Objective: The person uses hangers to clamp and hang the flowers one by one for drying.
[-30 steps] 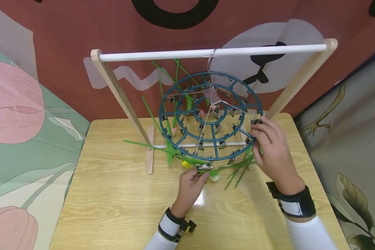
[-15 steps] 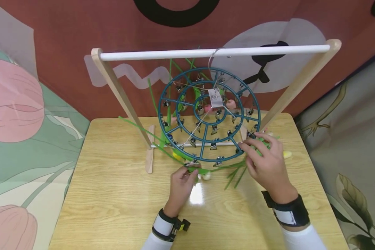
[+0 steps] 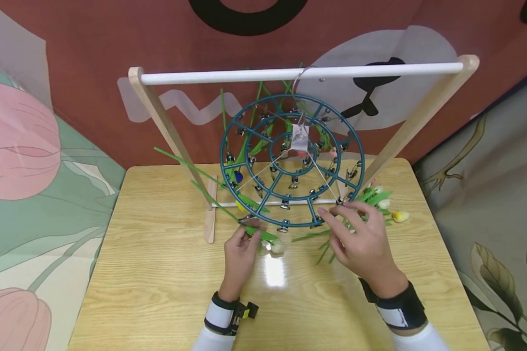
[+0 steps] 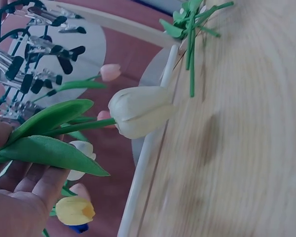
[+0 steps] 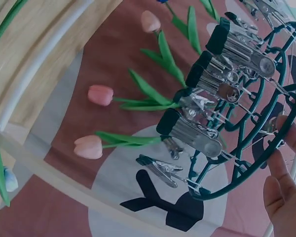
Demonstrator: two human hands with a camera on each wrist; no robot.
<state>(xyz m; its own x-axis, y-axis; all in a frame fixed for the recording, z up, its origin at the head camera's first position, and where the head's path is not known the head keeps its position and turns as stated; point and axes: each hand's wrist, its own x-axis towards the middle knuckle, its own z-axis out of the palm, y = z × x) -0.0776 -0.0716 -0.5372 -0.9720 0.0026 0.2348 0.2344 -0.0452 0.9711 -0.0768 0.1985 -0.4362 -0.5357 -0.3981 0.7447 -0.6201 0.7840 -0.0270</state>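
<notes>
A round blue-green clip hanger [image 3: 263,209] hangs by its hook from a rack's white bar. Metal clips [image 5: 195,133] dangle from its rings, several gripping tulips by their stems, such as a pink tulip [image 5: 100,95] and a yellow tulip [image 4: 75,211]. At the hanger's near left rim, my left hand [image 3: 240,258] holds a white tulip [image 4: 140,112] by its stem, beside a clip [image 3: 251,222]. Its green leaves [image 4: 59,153] lie over my fingers. My right hand [image 3: 364,243] grips the near right rim between thumb and fingers, plain in the right wrist view.
The rack's wooden posts [image 3: 395,124] stand on the table [image 3: 158,273], joined low down by a white rod [image 4: 143,173]. More tulips [image 3: 379,200] lie on the table behind my right hand. A patterned cloth [image 3: 92,97] hangs close behind the rack.
The clip hanger has turned, its near side moving left. Both hands have shifted left along with it, the left one with the white tulip. Tulips lying at the right have come into view.
</notes>
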